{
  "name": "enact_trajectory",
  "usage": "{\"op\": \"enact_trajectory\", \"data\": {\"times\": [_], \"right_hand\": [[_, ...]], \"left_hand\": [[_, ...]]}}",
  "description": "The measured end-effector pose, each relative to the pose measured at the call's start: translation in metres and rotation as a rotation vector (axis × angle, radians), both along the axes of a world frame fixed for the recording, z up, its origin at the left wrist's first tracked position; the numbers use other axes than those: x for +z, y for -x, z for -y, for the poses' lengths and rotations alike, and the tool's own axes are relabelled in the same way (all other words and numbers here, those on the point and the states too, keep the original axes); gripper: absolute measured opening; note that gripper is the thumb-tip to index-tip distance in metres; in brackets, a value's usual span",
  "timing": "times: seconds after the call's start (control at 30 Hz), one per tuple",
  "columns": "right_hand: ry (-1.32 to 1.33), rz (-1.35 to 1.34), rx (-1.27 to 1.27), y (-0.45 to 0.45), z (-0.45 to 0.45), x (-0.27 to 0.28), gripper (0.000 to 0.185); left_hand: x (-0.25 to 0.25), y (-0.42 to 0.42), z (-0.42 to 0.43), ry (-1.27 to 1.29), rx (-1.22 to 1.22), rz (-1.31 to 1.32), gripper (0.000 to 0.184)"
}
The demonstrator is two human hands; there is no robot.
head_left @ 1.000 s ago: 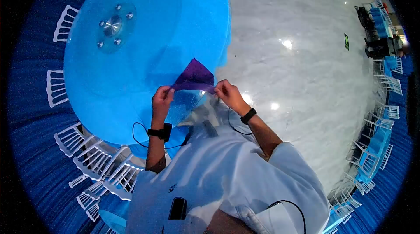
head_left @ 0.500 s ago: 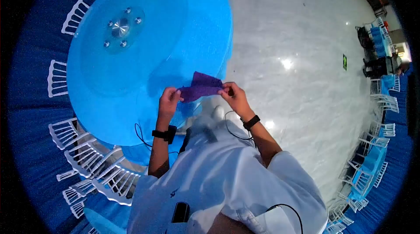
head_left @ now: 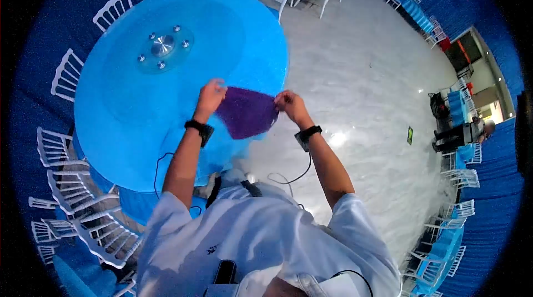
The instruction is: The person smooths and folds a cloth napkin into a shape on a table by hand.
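Observation:
A purple cloth hangs spread between my two hands, in front of the near right edge of a round table with a blue cover. My left hand pinches its upper left corner. At the upper right corner, my right hand grips the cloth between closed fingers. The lower edge of the cloth hangs loose. Both wrists wear black straps with small devices, and thin black cables run from them.
A glass turntable with a metal hub and several small metal pieces lies on the table. White chairs surround it. Pale glossy floor stretches to the right. Farther right, a person is near more blue-covered tables.
The cloth was bunched and folded between my hands; now it is opened out and hangs down. My hands have risen slightly, and the view has tilted up to show more chairs.

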State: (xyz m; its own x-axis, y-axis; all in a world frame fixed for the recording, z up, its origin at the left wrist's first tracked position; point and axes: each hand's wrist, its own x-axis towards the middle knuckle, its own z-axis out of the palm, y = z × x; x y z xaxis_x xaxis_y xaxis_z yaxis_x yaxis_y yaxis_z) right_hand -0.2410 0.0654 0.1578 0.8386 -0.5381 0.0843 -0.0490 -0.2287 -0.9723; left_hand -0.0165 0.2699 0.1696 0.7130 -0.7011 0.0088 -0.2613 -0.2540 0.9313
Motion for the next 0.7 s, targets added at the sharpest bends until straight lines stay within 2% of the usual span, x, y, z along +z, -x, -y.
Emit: {"op": "enact_trajectory", "data": {"times": [0.03,0.07,0.17,0.23,0.3,0.37,0.4,0.47,0.5,0.53,0.57,0.6,0.63,0.67,0.7], "right_hand": [[-0.107,0.067,-0.030,-0.006,0.006,0.016,0.008],[0.038,-0.023,-0.091,-0.009,0.006,0.042,0.015],[-0.033,0.109,-0.105,-0.012,-0.007,0.096,0.019],[0.142,0.111,-0.176,-0.012,-0.017,0.110,0.016],[0.240,0.114,-0.152,-0.017,-0.020,0.096,0.018],[0.401,0.164,-0.129,-0.022,-0.025,0.069,0.018],[0.395,0.169,-0.125,-0.027,-0.029,0.047,0.018],[0.332,0.149,-0.081,-0.036,-0.035,-0.012,0.017],[0.283,-0.058,-0.036,-0.035,-0.047,-0.033,0.024],[0.231,-0.265,0.011,-0.032,-0.062,-0.052,0.030],[0.375,-0.287,0.077,-0.025,-0.076,-0.082,0.037],[0.524,-0.310,0.146,-0.017,-0.090,-0.106,0.044],[0.459,-0.336,0.225,-0.008,-0.105,-0.116,0.047],[0.385,-0.371,0.308,0.004,-0.118,-0.125,0.050],[0.373,-0.383,0.317,0.014,-0.125,-0.128,0.050]], "left_hand": [[0.014,-0.006,0.011,0.085,0.012,0.053,0.023],[0.027,-0.009,0.018,0.167,0.025,0.107,0.025],[0.095,-0.003,0.015,0.219,0.068,0.115,0.023],[0.104,0.000,0.011,0.288,0.064,0.163,0.023],[0.099,0.003,0.004,0.360,0.059,0.226,0.020],[0.071,0.003,-0.005,0.326,0.084,0.281,0.019],[0.054,0.002,-0.011,0.292,0.097,0.330,0.018],[0.006,0.000,-0.027,0.136,0.093,0.210,0.020],[-0.020,0.002,-0.039,0.021,0.086,0.123,0.020],[-0.075,-0.006,-0.054,0.026,0.016,0.314,0.021],[-0.131,-0.016,-0.068,0.039,-0.052,0.507,0.022],[-0.165,-0.012,-0.083,-0.179,-0.081,0.311,0.033],[-0.122,0.015,-0.100,-0.468,-0.118,0.140,0.042],[-0.156,0.013,-0.120,-0.410,-0.208,0.129,0.044],[-0.161,0.026,-0.132,-0.408,-0.165,0.031,0.043]]}}
